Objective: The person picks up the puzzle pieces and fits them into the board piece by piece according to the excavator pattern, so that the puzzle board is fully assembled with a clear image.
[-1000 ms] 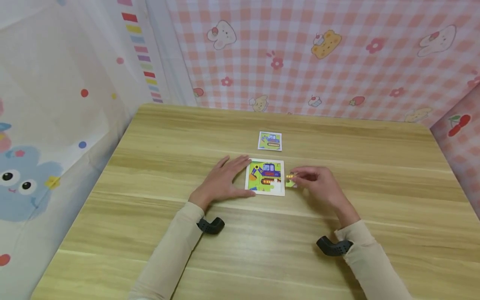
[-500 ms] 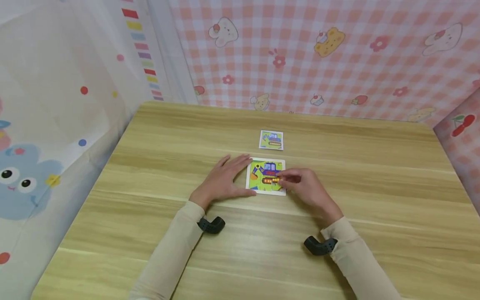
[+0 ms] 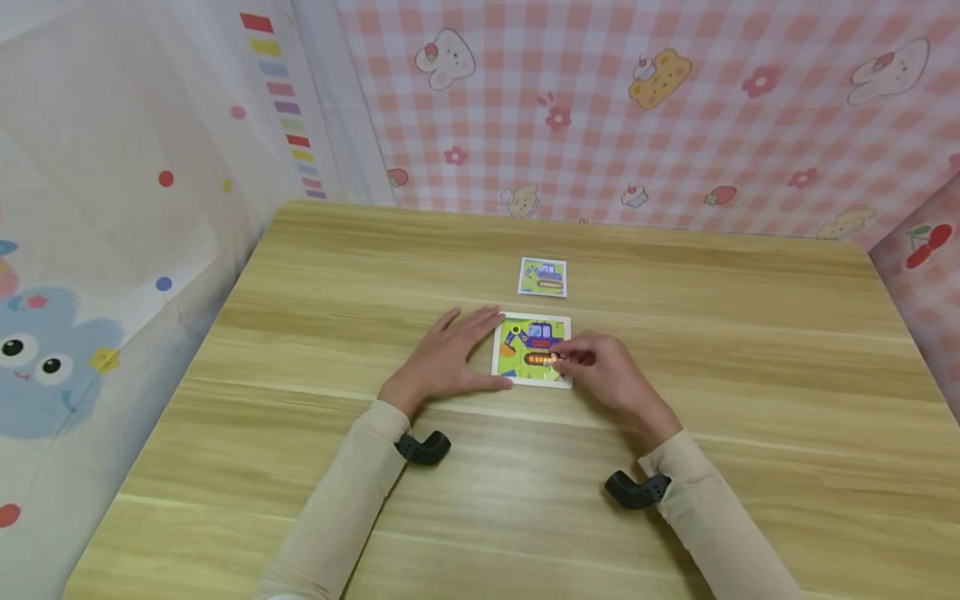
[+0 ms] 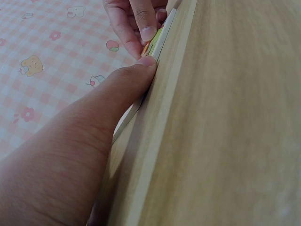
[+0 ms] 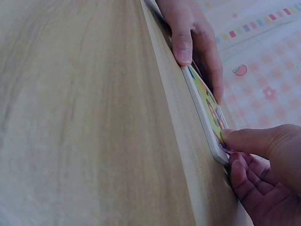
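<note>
A square jigsaw puzzle (image 3: 517,358) with a white border and an excavator picture lies flat on the table. My left hand (image 3: 444,358) rests along its left side, fingers spread, with fingertips touching the upper left corner and the thumb on the lower left edge. At the lower right of the puzzle, my right hand (image 3: 611,375) pinches a puzzle piece between thumb and forefinger. The fingers largely hide that piece. In the right wrist view, the right thumb (image 5: 249,140) lies on the puzzle's near right corner, with other fingers curled beside the edge.
Beyond the puzzle lies a smaller card (image 3: 543,277) with the same excavator picture. The wooden table (image 3: 337,275) meets a pink checked cloth (image 3: 585,158) at the back and a white printed cloth (image 3: 112,208) at the left.
My right hand has moved left with the puzzle piece, from beside the puzzle onto its lower right part, where white backing showed before. My left hand has stayed in place.
</note>
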### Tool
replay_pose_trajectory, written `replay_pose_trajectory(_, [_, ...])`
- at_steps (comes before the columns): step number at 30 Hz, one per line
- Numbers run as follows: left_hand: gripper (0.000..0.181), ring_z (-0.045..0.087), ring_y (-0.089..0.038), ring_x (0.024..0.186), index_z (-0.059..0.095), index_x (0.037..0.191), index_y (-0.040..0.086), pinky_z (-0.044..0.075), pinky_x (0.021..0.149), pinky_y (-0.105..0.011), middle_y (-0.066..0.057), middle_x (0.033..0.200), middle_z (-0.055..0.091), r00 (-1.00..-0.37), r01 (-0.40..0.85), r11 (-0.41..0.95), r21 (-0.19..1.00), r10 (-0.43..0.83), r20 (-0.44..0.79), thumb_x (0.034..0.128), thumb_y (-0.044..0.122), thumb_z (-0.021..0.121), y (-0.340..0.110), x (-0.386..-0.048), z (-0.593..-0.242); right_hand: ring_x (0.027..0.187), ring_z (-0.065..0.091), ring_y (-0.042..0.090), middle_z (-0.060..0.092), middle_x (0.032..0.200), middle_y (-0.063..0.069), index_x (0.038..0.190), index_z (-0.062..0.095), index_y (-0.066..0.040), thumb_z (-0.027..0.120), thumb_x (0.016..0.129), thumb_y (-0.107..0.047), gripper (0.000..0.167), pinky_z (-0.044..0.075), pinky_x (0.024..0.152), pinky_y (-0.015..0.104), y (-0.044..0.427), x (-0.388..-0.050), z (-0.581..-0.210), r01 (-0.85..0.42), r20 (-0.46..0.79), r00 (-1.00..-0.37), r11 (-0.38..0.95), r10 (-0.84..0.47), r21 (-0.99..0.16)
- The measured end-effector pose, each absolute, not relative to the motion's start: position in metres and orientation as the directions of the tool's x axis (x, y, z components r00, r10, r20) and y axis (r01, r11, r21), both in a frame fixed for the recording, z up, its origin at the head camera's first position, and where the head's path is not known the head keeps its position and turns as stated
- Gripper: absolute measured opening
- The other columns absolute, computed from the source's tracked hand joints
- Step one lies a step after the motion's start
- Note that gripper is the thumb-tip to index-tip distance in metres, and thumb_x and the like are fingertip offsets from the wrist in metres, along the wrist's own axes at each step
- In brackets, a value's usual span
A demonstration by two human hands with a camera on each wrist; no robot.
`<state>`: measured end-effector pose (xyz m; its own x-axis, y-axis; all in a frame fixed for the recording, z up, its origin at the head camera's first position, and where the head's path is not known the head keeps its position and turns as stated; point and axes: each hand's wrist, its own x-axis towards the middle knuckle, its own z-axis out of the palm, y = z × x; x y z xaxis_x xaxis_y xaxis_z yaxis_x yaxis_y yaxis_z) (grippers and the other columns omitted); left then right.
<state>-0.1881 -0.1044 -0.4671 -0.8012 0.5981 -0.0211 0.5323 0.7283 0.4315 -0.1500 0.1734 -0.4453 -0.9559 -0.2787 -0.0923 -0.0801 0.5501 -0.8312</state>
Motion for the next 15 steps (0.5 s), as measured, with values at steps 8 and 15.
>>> replay_pose_trajectory(8, [0.109,0.018,-0.013,0.157,0.028,0.165,0.02,-0.003,0.129,-0.04,0.003,0.171,0.022,-0.797,0.536,0.723,0.435,0.604,-0.021,0.082,0.081,0.063,-0.1043,-0.1886,-0.4689,0.088,0.059,0.022,0.068,0.099,0.009,0.115,0.078,-0.001,0.073,0.097,-0.008,0.02,0.054,0.073,0.026,0.1736,-0.1491,-0.4463,-0.089,-0.087,-0.956,0.559,-0.281,-0.825])
replay_pose_trajectory(15, [0.109,0.018,-0.013,0.157,0.028,0.165,0.019,-0.003,0.129,-0.039,0.003,0.171,0.023,-0.799,0.535,0.723,0.438,0.601,-0.016,0.082,0.079,0.065,-0.104,-0.188,-0.4669,0.09,0.062,0.021,0.07,0.102,0.01,0.114,0.078,-0.001,0.074,0.096,-0.007,0.02,0.056,0.075,0.027,0.174,-0.1496,-0.4452,-0.145,-0.051,-0.95,0.581,-0.307,-0.801])
